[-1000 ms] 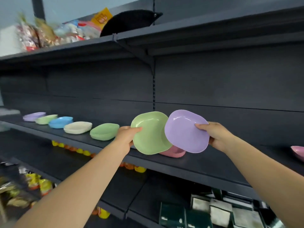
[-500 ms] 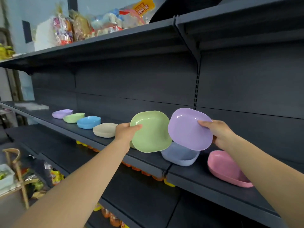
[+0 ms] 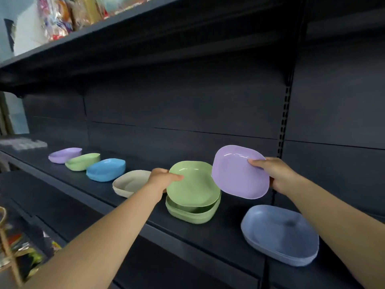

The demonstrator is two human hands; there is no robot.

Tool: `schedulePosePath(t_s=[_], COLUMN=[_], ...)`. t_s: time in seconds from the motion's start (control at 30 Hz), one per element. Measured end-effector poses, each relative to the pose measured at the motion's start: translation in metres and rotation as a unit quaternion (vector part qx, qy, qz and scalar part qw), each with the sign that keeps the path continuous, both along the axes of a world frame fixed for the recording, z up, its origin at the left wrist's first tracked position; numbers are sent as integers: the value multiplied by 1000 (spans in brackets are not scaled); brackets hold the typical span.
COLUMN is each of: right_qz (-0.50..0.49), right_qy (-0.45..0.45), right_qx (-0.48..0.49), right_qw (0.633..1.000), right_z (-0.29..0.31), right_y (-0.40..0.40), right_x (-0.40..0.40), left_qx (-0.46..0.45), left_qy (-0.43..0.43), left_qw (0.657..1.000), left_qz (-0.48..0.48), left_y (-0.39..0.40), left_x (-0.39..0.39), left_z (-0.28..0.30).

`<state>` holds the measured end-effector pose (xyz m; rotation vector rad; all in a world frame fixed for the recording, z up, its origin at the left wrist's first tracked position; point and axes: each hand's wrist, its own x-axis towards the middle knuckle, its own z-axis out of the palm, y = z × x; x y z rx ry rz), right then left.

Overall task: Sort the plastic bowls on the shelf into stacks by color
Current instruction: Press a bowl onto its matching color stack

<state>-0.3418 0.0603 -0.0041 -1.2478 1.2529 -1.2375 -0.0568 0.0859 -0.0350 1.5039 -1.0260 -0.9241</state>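
Green bowl (image 3: 192, 183): tilted toward camera, pinched at its 9 o'clock rim by left hand (image 3: 161, 179), thumb inside; lower edge sits in or just above green stack (image 3: 192, 213) on the shelf (image 3: 129, 202), contact unclear.
Purple bowl (image 3: 239, 172): tilted, off the shelf, gripped at its 3 o'clock rim by right hand (image 3: 277, 174), thumb on the inner face, fingers behind; overlaps the green bowl's 2 o'clock edge.
Grey-blue stack (image 3: 280, 233): on shelf at 5 o'clock of the purple bowl, under the right forearm.
Row toward 10 o'clock: beige bowl (image 3: 130, 182) just behind the left wrist, then blue bowl (image 3: 106, 170), green one (image 3: 83, 161), purple one (image 3: 65, 155), each close beside the next.
Top shelf (image 3: 125, 36): snack bags (image 3: 68, 15) at 11 o'clock, blurred.
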Motion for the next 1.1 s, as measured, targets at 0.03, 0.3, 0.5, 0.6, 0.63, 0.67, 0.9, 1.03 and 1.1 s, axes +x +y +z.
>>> schedulePosePath(t_s=[0.03,0.3,0.5,0.6,0.63,0.67,0.9,1.03,1.1], right_qz=[-6,-65,-98,-118,-123,-126,-152,-165,-170], right_qy=[3,5,1,-2,-2,0,-3,-6,-4], right_qx=[4,19,24,19,19,20,21,15,14], right_qw=[1000,998,995,993,992,992,988,986,985], right_z=[-2,-13,-16,-14,-13,-13,-12,-10,-9], right_y=[-3,-5,6,9,10,11,22,27,28], right_x=[0,-5,8,16,19,22,36,40,43], left_qx=[9,39,8,-12,-18,-25,-42,-37,-38], left_qy=[-8,-187,-263,-279,-284,-289,-288,-266,-237], left_qw=[1000,976,950,942,941,939,935,940,947], left_qz=[-9,-107,-171,-184,-185,-184,-202,-210,-215], left_y=[-8,-56,-61,-65,-65,-65,-71,-77,-80], left_x=[3,14,22,24,23,22,25,29,30], left_z=[-5,-25,-28,-31,-32,-33,-36,-36,-35])
